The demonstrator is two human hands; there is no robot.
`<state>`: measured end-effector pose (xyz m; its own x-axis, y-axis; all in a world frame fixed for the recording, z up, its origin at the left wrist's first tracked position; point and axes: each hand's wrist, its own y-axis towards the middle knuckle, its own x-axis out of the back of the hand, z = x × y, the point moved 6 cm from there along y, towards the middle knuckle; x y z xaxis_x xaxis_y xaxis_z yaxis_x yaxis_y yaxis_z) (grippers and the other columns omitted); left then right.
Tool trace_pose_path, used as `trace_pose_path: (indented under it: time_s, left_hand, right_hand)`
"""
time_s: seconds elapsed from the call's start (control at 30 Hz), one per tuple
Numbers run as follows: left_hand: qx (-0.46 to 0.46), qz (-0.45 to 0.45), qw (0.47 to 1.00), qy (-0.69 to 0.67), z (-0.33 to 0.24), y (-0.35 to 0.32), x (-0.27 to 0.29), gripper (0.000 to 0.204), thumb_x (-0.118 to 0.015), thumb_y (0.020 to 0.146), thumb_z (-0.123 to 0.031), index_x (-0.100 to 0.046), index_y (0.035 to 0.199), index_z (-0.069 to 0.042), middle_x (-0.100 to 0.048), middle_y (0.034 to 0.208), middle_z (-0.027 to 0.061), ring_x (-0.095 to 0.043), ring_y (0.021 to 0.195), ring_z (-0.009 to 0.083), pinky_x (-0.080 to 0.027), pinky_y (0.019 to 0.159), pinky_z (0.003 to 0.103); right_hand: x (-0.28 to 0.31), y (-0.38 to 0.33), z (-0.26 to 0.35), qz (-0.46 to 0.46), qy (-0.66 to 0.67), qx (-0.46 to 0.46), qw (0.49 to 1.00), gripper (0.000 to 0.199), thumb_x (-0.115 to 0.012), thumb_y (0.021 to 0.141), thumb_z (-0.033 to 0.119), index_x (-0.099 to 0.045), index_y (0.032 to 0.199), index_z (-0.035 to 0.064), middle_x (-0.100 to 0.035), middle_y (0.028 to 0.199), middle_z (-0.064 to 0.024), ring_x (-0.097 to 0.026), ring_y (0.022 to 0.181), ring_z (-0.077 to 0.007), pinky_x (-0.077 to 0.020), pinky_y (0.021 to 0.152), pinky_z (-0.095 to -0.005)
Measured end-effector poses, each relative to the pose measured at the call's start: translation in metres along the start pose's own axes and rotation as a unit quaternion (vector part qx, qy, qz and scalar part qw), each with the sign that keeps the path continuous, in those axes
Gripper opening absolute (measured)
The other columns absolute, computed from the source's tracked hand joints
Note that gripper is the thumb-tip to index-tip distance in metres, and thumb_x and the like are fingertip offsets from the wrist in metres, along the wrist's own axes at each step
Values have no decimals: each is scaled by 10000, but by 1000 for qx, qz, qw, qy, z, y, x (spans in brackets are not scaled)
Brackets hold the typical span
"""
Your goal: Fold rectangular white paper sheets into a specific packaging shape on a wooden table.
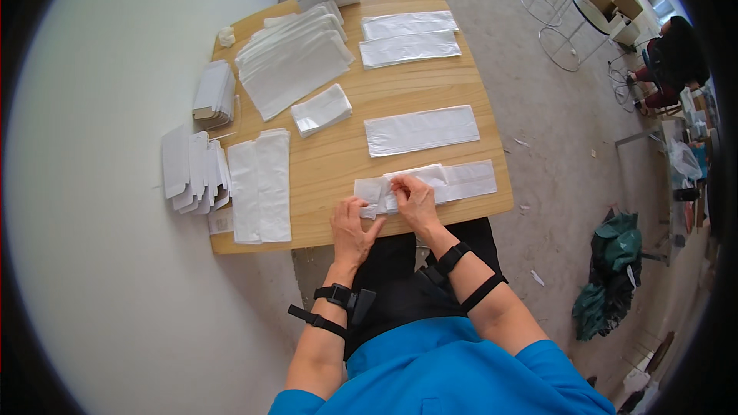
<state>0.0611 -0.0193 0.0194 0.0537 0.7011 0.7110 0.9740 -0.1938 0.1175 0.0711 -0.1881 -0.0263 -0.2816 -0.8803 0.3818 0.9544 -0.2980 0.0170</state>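
Observation:
A long clear plastic sleeve (469,180) lies near the front edge of the wooden table (419,88). A folded white cloth piece (419,175) sits partly inside its left end. My left hand (352,223) pinches the sleeve's left end against the table. My right hand (415,198) rests on the white piece, fingers pressing it down. Another flat filled sleeve (421,130) lies just beyond them.
Stacks of white sleeves (292,61) and two flat ones (407,37) fill the far table. A small folded stack (321,110) lies mid-table. White flat cartons (196,173) hang over the left edge beside long white sheets (261,184). A person (676,54) sits far right; green cloth (611,273) lies on the floor.

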Motion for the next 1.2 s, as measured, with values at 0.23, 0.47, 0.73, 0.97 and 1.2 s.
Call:
trace_pose_path:
  time_s: [0.23,0.47,0.73,0.97,1.2]
  left_hand:
    - [-74,-3,990,122,6,-9,-10,129,-669,810,-166,-584,867,-88,-556,1022,74,-514,985,270,-389,827,405]
    - [21,-46,997,-58,32,-5,-10,89,-630,882,-122,-582,886,-47,-584,1020,64,-554,900,208,-449,787,328]
    - [221,-91,819,-522,27,-5,-15,134,-573,961,-154,-600,969,-23,-606,987,12,-528,883,77,-433,815,223]
    - [34,-49,966,-252,-53,10,-20,88,-649,880,-141,-638,897,-56,-626,1004,65,-535,1007,207,-402,907,335]
    - [-54,-75,995,-23,-67,9,-32,131,-642,860,-156,-686,971,-103,-660,1066,-29,-549,961,213,-402,861,348]
  right_hand:
    - [-2,0,2,-6,-24,15,1000,167,-553,795,-51,-656,923,-17,-688,822,-133,-687,762,-216,-539,700,-302]
    - [-1,1,4,-18,14,4,1000,142,-547,777,-42,-643,874,-5,-667,795,-153,-659,754,-307,-518,698,-370]
    - [16,6,11,5,103,-52,993,123,-596,820,31,-678,899,-15,-685,753,-130,-672,701,-191,-520,654,-314]
    - [40,-5,24,12,144,-170,975,327,-671,846,303,-685,793,-19,-626,600,-84,-591,560,-141,-460,550,-276]
    - [69,-3,-1,-100,-22,-151,983,342,-673,814,240,-555,642,-32,-534,535,-141,-520,483,-202,-401,506,-374]
